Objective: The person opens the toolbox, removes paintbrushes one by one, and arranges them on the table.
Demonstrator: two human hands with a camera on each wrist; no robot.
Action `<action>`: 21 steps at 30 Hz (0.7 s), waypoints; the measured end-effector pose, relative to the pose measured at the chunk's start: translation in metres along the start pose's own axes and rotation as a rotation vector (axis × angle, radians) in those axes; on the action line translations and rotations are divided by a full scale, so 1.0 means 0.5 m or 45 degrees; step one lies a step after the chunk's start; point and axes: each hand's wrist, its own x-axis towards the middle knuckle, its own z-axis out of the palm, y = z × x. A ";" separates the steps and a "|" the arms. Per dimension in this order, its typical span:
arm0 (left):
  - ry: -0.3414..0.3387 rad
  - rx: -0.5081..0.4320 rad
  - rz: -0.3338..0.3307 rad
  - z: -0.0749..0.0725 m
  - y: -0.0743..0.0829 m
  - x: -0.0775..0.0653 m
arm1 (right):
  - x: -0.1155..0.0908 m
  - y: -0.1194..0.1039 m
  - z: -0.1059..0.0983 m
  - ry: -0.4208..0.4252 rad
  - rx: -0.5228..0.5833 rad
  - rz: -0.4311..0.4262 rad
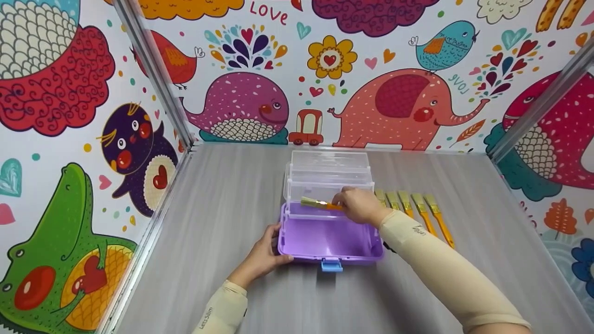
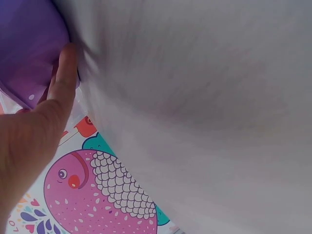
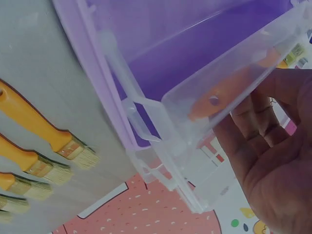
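Observation:
A purple plastic storage box stands with its clear upper trays folded up and back. My left hand holds its near left corner, thumb at the front and fingers along the side wall. In the left wrist view, those fingers lie against the purple wall. My right hand pinches a paintbrush with an orange handle and pale bristles, bristles toward the left. In the right wrist view, the orange handle shows through a clear tray wall, my right fingers just behind it.
Several similar paintbrushes lie in a row right of the box, bristles toward the back, partly hidden by my right arm. A blue latch hangs at the box front. Cartoon-printed walls enclose the grey table at back and sides.

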 end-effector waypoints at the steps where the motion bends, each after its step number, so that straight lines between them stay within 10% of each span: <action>1: -0.001 0.001 0.001 0.000 0.000 0.000 | 0.000 -0.001 -0.001 -0.002 -0.007 0.005; 21: 0.005 0.010 0.018 -0.001 0.000 0.000 | -0.025 0.017 -0.059 0.007 0.034 0.159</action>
